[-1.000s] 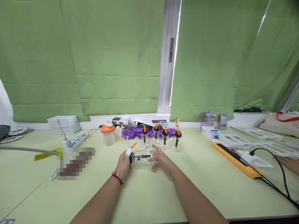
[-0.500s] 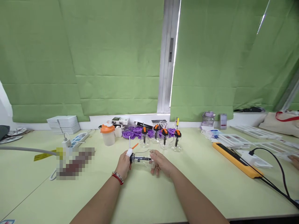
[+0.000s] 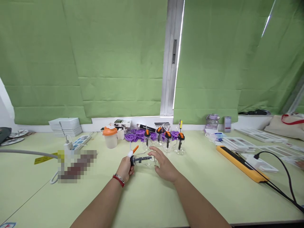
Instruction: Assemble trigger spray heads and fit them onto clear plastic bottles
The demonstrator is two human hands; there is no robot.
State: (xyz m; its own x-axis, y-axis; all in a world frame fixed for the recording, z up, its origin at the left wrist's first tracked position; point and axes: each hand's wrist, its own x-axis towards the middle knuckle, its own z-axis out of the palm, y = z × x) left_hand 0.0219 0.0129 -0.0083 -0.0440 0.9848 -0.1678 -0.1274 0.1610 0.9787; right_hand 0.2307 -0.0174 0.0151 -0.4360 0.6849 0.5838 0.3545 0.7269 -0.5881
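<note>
A clear glass bottle [image 3: 145,161] lies sideways between my two hands, its black cap to the left and its wide base to the right. An orange lever and a white piece stick out at the cap end, and a dark tube runs inside the glass. My left hand [image 3: 125,167] is closed around the cap. Around the base, my right hand [image 3: 165,165] has its thumb below and curved fingers above, seemingly touching the glass. Behind stand several similar bottles [image 3: 179,146] with black-and-orange caps, upright on the table.
Purple plastic wheel-like parts [image 3: 134,136] are piled at the back beside small boxes [image 3: 122,123]. A cup with an orange lid [image 3: 110,137] stands left of them. A yellow power strip [image 3: 241,163] with cables lies to the right, near stacked white cards [image 3: 238,144].
My right hand has shifted its hold at the base, with the fingers lifted higher and spread over the glass. The bottle has tilted slightly, its cap end moving a little left.
</note>
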